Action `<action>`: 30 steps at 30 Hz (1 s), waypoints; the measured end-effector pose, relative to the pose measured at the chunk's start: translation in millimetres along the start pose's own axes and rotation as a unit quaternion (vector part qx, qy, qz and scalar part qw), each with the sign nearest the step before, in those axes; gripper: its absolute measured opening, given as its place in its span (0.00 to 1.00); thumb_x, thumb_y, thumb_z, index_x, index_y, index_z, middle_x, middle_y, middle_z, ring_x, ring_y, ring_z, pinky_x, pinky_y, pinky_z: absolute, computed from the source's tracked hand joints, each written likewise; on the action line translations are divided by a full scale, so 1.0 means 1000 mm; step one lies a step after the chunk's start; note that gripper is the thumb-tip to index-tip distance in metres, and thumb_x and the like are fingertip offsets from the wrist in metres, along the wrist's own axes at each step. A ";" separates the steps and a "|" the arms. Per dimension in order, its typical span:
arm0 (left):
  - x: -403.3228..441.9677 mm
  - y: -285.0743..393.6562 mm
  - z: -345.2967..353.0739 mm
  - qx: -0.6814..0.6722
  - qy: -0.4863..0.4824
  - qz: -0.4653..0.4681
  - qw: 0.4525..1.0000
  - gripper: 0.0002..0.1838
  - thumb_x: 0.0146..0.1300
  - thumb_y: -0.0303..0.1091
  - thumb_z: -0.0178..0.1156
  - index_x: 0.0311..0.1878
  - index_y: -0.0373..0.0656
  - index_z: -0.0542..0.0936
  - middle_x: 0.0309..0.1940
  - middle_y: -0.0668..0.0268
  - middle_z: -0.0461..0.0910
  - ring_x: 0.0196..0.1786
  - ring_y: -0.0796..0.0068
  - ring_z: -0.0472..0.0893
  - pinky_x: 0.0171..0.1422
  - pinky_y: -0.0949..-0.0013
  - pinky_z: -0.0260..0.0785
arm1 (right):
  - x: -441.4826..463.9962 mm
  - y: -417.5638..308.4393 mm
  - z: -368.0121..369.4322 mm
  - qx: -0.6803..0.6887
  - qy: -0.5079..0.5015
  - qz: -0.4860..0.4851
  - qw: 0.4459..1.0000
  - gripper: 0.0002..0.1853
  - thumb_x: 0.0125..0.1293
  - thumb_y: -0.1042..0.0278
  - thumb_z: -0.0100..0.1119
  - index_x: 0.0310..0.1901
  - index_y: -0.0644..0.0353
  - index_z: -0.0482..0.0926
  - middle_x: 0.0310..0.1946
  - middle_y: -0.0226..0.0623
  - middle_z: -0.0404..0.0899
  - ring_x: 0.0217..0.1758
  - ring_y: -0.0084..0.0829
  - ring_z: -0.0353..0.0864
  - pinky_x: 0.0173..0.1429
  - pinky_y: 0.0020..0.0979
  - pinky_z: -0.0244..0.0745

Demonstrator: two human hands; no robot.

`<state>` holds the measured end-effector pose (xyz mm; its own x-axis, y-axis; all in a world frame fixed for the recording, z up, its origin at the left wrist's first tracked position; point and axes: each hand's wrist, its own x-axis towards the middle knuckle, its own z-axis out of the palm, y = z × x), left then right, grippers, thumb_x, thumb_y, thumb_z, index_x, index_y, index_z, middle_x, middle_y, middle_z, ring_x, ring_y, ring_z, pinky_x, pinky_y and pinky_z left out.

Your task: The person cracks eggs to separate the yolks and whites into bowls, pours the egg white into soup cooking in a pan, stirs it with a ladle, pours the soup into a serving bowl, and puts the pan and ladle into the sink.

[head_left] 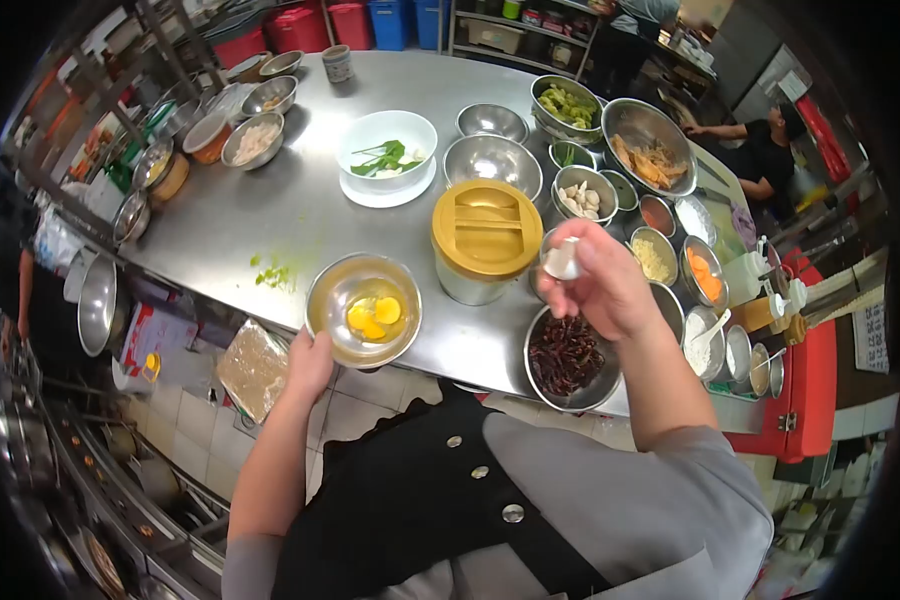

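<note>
Steel worktop (pixel 195 235), gold-lidded tub (pixel 485 235) as landmark. Egg bowl (pixel 332 300) left of tub, nearer body, at worktop edge; whether resting or lifted, cannot tell. Left hand (pixel 312 368) grasping its rim, likely to steady it while keeping fingers off yolks (pixel 375 317). Right hand (pixel 612 285) just right of tub, fingertips pinching white piece (pixel 562 260), probably eggshell, held delicately as if brittle. Dark red chillies (pixel 562 362) right of tub, nearer body. Pale cloves (pixel 578 200) right too, beyond hand, seemingly kept within reach.

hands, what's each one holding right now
Left hand: closed on the rim of the metal bowl with egg yolks.
Right hand: holding a white eggshell.
</note>
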<state>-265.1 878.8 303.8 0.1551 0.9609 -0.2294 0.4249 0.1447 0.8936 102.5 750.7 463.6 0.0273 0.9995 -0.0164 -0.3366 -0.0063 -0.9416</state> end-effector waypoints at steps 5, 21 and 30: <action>0.071 0.013 -0.007 0.002 -0.088 0.013 0.996 0.28 0.73 0.46 0.55 0.65 0.32 0.72 0.45 0.53 0.84 0.48 0.65 0.82 0.56 0.63 0.73 | -0.022 0.010 0.001 -0.012 0.145 -0.051 0.988 0.15 0.78 0.54 0.50 0.54 0.56 0.71 0.37 0.43 0.84 0.25 0.26 0.81 0.25 0.20 0.66; 0.262 0.239 0.175 0.519 -0.156 0.398 0.740 0.18 0.61 0.45 0.63 0.48 0.42 0.86 0.47 0.52 0.86 0.52 0.52 0.85 0.54 0.52 0.78 | -0.129 0.059 0.085 0.015 0.402 -0.174 0.899 0.28 0.75 0.49 0.55 0.63 0.66 0.70 0.45 0.48 0.82 0.31 0.32 0.82 0.31 0.26 0.74; 0.255 0.258 0.186 0.500 -0.146 0.400 0.754 0.14 0.61 0.32 0.58 0.48 0.40 0.86 0.49 0.52 0.86 0.53 0.52 0.85 0.56 0.53 0.78 | -0.157 0.068 0.072 -0.004 0.454 -0.187 0.871 0.31 0.74 0.48 0.57 0.66 0.65 0.67 0.50 0.46 0.81 0.31 0.27 0.79 0.32 0.24 0.73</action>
<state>50.0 1116.8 403.8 0.8459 0.5329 0.0225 0.5294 -0.8440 0.0866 7.1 595.4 426.6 0.8685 0.4944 0.0348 -0.1389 0.3103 -0.9404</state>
